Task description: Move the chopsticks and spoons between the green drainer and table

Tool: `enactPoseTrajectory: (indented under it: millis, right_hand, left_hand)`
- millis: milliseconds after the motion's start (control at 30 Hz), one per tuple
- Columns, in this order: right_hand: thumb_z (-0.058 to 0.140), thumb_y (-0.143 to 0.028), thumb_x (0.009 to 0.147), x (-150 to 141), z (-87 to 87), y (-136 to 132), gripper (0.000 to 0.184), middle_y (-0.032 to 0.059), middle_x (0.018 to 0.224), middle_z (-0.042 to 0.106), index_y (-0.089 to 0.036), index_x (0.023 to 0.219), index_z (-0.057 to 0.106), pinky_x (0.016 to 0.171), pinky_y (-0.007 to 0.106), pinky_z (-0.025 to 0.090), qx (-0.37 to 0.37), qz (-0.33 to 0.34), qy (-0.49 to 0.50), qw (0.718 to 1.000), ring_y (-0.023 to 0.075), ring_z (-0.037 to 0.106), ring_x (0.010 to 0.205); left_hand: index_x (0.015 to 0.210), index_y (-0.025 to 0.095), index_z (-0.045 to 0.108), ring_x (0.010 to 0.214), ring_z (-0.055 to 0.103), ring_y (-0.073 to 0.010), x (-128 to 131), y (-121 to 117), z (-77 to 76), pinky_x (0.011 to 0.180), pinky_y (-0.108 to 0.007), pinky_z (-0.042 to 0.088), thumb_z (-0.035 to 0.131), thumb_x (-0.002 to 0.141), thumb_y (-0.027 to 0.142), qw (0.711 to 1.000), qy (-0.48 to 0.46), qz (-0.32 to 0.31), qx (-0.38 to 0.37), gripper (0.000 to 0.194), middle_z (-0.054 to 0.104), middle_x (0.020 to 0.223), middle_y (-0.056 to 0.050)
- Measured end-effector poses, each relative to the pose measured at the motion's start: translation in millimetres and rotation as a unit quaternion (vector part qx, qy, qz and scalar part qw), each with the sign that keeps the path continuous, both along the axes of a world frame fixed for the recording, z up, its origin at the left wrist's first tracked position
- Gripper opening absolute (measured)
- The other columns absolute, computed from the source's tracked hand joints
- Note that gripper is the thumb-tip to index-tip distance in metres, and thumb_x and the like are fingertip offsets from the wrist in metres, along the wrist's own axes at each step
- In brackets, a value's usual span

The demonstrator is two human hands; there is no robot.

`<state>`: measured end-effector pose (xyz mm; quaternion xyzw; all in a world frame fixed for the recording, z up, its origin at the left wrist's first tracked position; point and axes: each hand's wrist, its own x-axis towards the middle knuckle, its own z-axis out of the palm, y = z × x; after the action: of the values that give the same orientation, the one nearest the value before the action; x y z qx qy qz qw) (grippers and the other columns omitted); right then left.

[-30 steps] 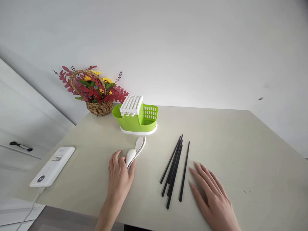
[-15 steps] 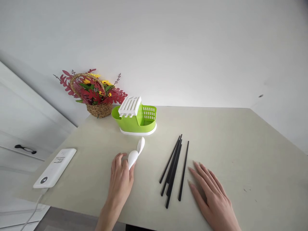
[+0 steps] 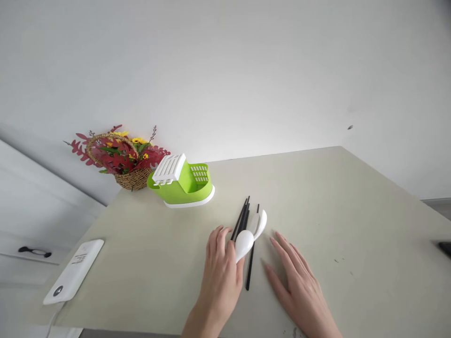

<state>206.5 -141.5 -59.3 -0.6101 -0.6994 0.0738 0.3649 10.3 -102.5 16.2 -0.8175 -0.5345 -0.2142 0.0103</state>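
Note:
My left hand is closed around the handles of white soup spoons, whose bowls poke out past the thumb and fingers. It hovers over several black chopsticks and hides their near ends. One more chopstick lies apart, just right of that hand, partly covered by the spoons. My right hand rests on the table with fingers stretched out and nothing in it, a little to the right of this single chopstick. A green utensil holder with a white slotted top stands farther back on the left.
A wicker basket of red leaves and yellow flowers stands behind the holder, near the wall. On the table's left side lies a white power bank with a cable. A dark object shows at the far right edge.
My left hand has lifted the spoons off the table and carried them right, over the chopsticks. The right hand stays spread on the table. The view has shifted and tilted.

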Motion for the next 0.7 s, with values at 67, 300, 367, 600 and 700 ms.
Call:
enactPoseTrajectory:
  millis: [67, 300, 367, 600, 700]
  right_hand:
    - [0.046, -0.042, 0.108, 0, 0.6, -2, 0.061, 0.0069, 0.168, 0.043, -0.031, 0.166, 0.031, 0.111, 0.056, 0.055, -0.014, -0.03, 0.047, 0.998, 0.0322, 0.048, 0.149]
    - [0.044, -0.039, 0.109, -1, 3.8, 4, 0.07, 0.0111, 0.168, 0.042, -0.027, 0.171, 0.016, 0.113, 0.057, 0.052, -0.004, -0.048, 0.08, 0.996, 0.033, 0.046, 0.151]
    - [0.044, -0.037, 0.109, -1, 4.6, 7, 0.072, 0.0118, 0.169, 0.039, -0.025, 0.172, 0.011, 0.116, 0.058, 0.05, 0.011, -0.035, 0.053, 0.998, 0.0326, 0.043, 0.153]
    - [0.039, -0.033, 0.109, -2, 2.8, 8, 0.073, 0.0145, 0.17, 0.036, -0.019, 0.173, 0.005, 0.117, 0.056, 0.05, 0.032, -0.032, 0.014, 0.999, 0.0317, 0.042, 0.153]
    - [0.038, -0.03, 0.108, -2, 0.6, 8, 0.074, 0.0155, 0.17, 0.035, -0.016, 0.173, 0.005, 0.118, 0.055, 0.05, 0.037, -0.034, -0.004, 0.999, 0.0311, 0.042, 0.154]
  left_hand:
    - [0.097, 0.017, 0.059, 0.144, 0.05, -0.0376, 19, 2, -0.4, 0.112, -0.061, 0.054, 0.049, 0.099, 0.011, 1.0, 0.018, -0.006, 0.006, 0.013, 0.058, 0.14, -0.017]
    - [0.094, 0.014, 0.061, 0.151, 0.042, -0.04, 61, 6, -11.4, 0.111, -0.064, 0.054, 0.046, 0.098, 0.006, 0.998, 0.063, 0.003, 0.032, 0.017, 0.054, 0.147, -0.023]
    - [0.095, 0.013, 0.062, 0.151, 0.042, -0.0402, 68, 7, -13.8, 0.111, -0.064, 0.054, 0.046, 0.096, 0.004, 0.997, 0.074, 0.01, 0.035, 0.018, 0.054, 0.148, -0.023]
    - [0.096, 0.01, 0.064, 0.15, 0.044, -0.0409, 84, 11, -15.5, 0.112, -0.061, 0.055, 0.045, 0.094, 0.0, 0.991, 0.12, 0.026, 0.05, 0.021, 0.057, 0.145, -0.026]
    - [0.093, 0.01, 0.064, 0.151, 0.042, -0.0419, 87, 11, -17.3, 0.112, -0.062, 0.054, 0.046, 0.093, 0.0, 0.989, 0.139, 0.02, 0.054, 0.021, 0.059, 0.142, -0.027]
